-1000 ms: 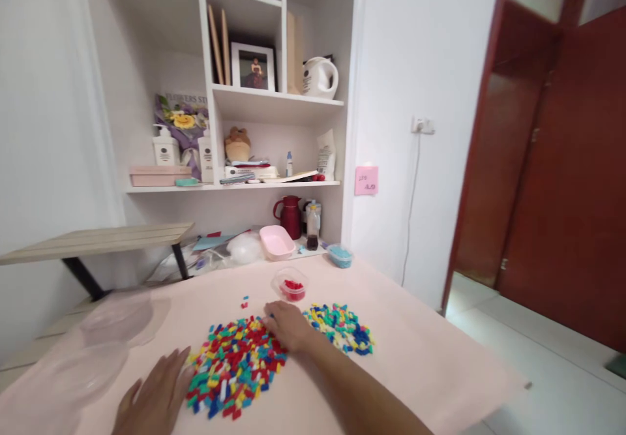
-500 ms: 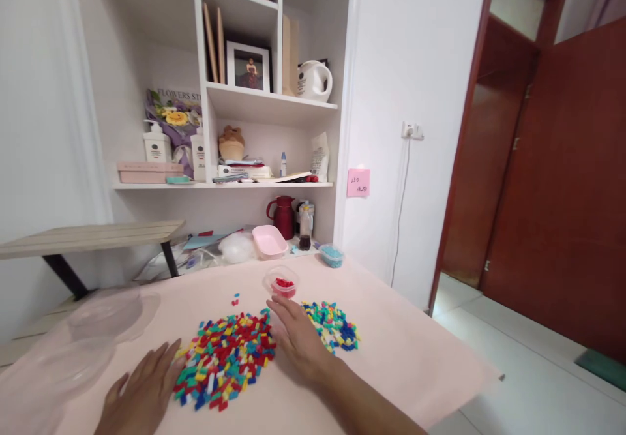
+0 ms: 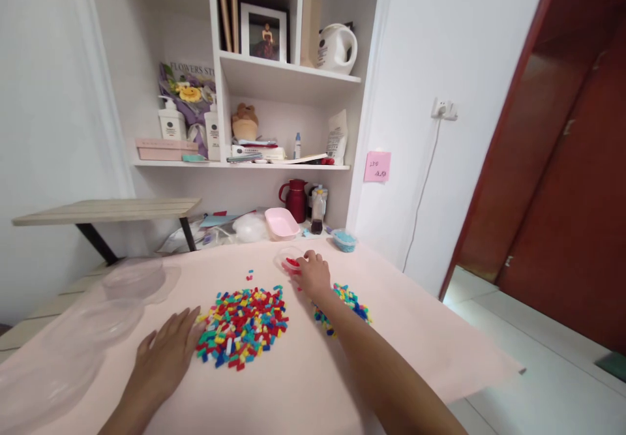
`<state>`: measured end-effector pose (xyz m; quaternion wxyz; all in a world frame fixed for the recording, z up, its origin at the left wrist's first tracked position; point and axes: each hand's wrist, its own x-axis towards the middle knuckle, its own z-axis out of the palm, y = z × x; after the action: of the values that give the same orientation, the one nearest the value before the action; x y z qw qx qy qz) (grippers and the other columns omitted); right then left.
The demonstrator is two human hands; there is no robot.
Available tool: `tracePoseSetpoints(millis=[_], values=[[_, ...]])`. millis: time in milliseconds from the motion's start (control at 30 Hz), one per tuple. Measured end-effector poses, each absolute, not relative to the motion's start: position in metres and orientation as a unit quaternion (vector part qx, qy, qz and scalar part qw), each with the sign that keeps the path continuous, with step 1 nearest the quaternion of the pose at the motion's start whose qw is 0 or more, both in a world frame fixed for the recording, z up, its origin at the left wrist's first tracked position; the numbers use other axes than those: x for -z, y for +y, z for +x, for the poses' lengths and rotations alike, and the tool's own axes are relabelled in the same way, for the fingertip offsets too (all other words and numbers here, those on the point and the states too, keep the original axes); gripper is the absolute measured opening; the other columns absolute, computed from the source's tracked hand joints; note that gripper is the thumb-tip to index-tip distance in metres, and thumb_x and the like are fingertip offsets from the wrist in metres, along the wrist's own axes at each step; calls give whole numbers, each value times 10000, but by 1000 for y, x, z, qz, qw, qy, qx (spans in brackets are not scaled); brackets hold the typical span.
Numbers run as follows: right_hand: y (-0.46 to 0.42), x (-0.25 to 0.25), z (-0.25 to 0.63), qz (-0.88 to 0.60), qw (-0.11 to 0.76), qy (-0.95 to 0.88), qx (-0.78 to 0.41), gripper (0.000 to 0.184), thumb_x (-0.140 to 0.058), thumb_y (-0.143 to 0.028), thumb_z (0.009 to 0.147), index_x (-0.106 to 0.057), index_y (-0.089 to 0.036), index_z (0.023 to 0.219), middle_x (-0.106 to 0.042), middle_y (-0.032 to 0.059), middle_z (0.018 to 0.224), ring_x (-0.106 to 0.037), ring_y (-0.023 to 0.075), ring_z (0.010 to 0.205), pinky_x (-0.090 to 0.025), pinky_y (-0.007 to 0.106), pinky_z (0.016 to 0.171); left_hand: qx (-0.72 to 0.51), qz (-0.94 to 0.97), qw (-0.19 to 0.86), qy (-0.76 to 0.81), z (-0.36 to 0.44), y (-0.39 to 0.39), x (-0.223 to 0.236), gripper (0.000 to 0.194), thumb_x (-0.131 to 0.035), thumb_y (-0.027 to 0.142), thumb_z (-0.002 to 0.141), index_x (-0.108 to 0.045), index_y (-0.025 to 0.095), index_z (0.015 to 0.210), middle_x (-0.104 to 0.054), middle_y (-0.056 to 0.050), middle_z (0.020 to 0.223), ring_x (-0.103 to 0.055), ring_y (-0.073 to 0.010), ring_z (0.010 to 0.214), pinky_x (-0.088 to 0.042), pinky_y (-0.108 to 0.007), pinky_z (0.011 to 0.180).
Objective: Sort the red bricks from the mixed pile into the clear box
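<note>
My right hand [image 3: 313, 275] is at the right side of a small clear plastic tub [image 3: 282, 256], covering part of its rim. Its fingers are curled; whatever they hold is hidden. Red toy bricks [image 3: 292, 262] lie inside the tub. My left hand [image 3: 169, 344] rests flat, fingers stretched out, at the left edge of a large pile of small mixed-colour bricks [image 3: 244, 324]. A smaller pile of mixed bricks [image 3: 355, 302] is partly hidden behind my right wrist. Beyond the large pile lie a few loose bricks [image 3: 250, 275].
Clear plastic containers [image 3: 98, 321] stand along the table's left side. A tub of light-blue pieces [image 3: 345, 240] is at the back right, and a pink tray [image 3: 282, 224] at the back. A dark red jug [image 3: 296, 201] and a bottle [image 3: 317, 212] stand behind, beneath shelves.
My right hand has moved away from the large pile, forward and right to the clear tub, and its fingers have curled. My left hand stays beside the pile. The camera view has shifted.
</note>
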<state>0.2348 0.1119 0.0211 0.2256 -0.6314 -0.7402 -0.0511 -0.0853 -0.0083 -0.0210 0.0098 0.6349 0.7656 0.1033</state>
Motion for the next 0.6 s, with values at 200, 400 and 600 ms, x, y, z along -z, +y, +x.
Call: tracePoseSetpoints(millis=[200,400,600], values=[[109,-21,234,-615,172,-766,64,261,-510,-256,964,-751,-229,1061,-629,148,1187,-494,304,1131,-361,431,923,-100,636,0,765,-86,-7,24,604,-218,465,963,-397,280,1509,-385,-32,1610,-303,-209,1500,-221,-480,1198],[85,-27,242,-578,145,-801,53,253,-534,-247,940,-755,-258,1064,-635,113,1235,-503,298,1149,-356,432,933,-124,636,1,762,-82,-9,23,591,-247,451,959,-433,265,1488,-422,-48,1588,-330,-219,1484,-214,-482,1196],[56,-24,246,-542,296,-787,1,456,-553,-210,900,-587,-260,1352,-567,116,1375,-559,272,1169,-395,415,980,-143,626,20,766,-81,-10,18,578,-252,474,964,-465,276,1464,-443,-47,1576,-339,-229,1479,-221,-492,1192]])
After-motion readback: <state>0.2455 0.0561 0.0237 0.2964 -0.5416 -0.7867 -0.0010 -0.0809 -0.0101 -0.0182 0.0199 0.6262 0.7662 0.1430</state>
